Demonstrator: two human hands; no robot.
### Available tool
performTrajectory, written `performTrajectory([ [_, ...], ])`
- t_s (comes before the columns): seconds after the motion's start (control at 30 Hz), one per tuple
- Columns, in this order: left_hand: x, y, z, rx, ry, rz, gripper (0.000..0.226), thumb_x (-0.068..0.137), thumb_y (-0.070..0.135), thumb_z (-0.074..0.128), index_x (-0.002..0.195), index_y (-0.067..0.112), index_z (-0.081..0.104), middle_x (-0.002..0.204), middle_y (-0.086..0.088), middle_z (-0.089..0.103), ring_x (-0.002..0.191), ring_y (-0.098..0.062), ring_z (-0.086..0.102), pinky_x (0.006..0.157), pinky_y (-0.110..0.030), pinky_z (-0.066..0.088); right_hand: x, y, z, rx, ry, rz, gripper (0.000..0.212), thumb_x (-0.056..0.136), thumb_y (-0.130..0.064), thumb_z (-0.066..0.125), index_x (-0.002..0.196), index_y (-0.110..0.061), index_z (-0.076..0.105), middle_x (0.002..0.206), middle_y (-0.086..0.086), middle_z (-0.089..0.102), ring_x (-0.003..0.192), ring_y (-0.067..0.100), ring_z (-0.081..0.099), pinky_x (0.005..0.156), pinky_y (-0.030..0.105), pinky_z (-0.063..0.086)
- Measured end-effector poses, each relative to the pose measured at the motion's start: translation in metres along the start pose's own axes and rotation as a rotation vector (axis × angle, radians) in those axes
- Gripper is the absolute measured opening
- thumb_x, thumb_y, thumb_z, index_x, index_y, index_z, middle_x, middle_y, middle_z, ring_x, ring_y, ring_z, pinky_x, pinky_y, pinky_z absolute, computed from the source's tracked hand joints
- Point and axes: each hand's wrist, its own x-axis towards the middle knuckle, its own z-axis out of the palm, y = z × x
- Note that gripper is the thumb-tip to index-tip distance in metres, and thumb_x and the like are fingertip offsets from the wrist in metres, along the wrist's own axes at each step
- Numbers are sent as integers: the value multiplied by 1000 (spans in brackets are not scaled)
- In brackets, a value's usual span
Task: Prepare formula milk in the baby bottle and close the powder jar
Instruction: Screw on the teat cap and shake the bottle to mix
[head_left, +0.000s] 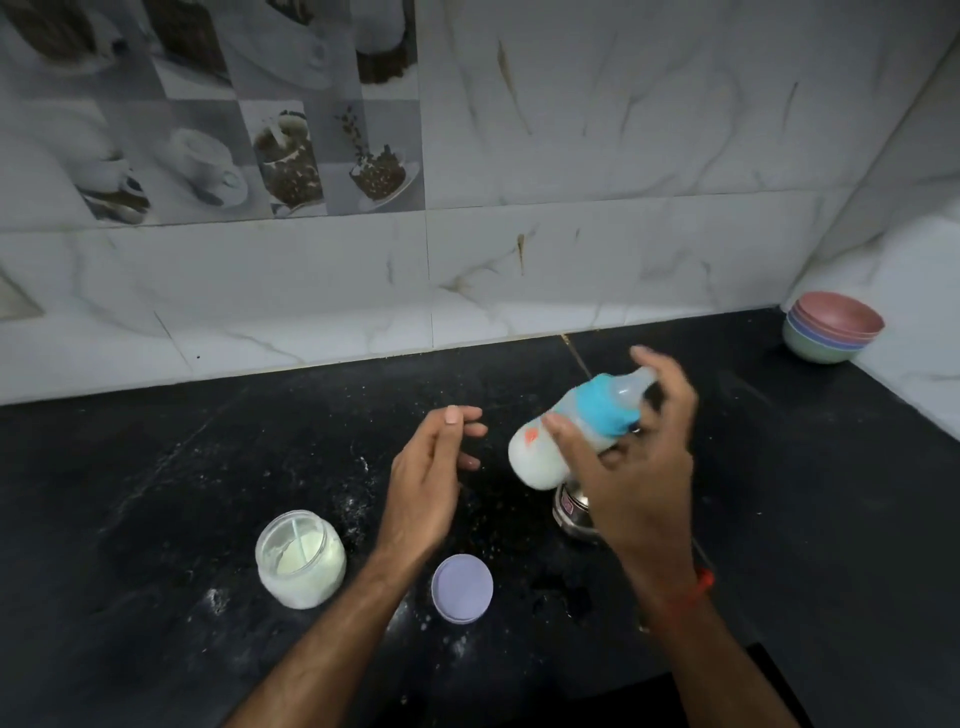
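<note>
My right hand (641, 467) grips a baby bottle (540, 457) with a blue collar and clear teat, tilted with the teat up to the right, above the counter. The bottle holds white milk and looks blurred. My left hand (431, 478) hovers to its left, fingers loosely apart, holding nothing. An open glass powder jar (300, 558) with white powder and a scoop inside stands at the front left. Its lilac lid (462, 587) lies flat on the counter to the jar's right.
A small steel vessel (569, 512) sits under my right hand. Stacked pastel bowls (831, 327) stand in the back right corner. The black counter (156, 467) bears spilled powder specks. A tiled wall runs behind and on the right.
</note>
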Motion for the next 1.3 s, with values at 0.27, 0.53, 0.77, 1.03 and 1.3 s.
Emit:
performTrajectory([
  [0.27, -2, -8, 2, 17, -27, 19, 35, 105, 51, 38, 115, 38, 68, 108, 11, 76, 85, -16, 73, 69, -35, 54, -2, 6, 2, -103, -8, -38, 82, 78, -17, 88, 142, -30, 38, 131, -23, 56, 112, 12, 67, 93, 37, 61],
  [0.53, -1, -8, 5, 46, -62, 36, 38, 101, 55, 38, 117, 38, 69, 111, 14, 76, 89, -11, 73, 76, -33, 55, -8, 25, 4, -95, -75, 130, 74, 80, -23, 87, 137, -44, 43, 119, -11, 65, 103, 16, 72, 89, 41, 62],
  [0.77, -17, -2, 22, -131, -187, -141, 53, 107, 54, 33, 118, 17, 68, 92, -18, 75, 69, -30, 69, 61, -36, 58, -11, 6, 18, 180, -140, 223, 83, 84, -14, 82, 146, -41, 35, 112, 0, 69, 90, 22, 76, 70, 36, 65],
  [1.03, -10, 0, 9, -224, -393, -415, 111, 70, 101, 17, 127, 18, 63, 91, -18, 77, 57, -30, 66, 56, -35, 57, 2, -18, -1, 72, -237, 28, 96, 79, -7, 85, 147, -43, 28, 122, -32, 63, 103, 9, 73, 82, 38, 65],
  [1.3, -5, -3, 1, -15, -71, -85, 70, 81, 88, 19, 116, 46, 62, 108, 11, 76, 81, -25, 73, 70, -45, 56, -9, 12, -5, -16, -135, 136, 89, 76, -9, 89, 142, -40, 38, 128, -14, 63, 108, 14, 72, 90, 46, 63],
])
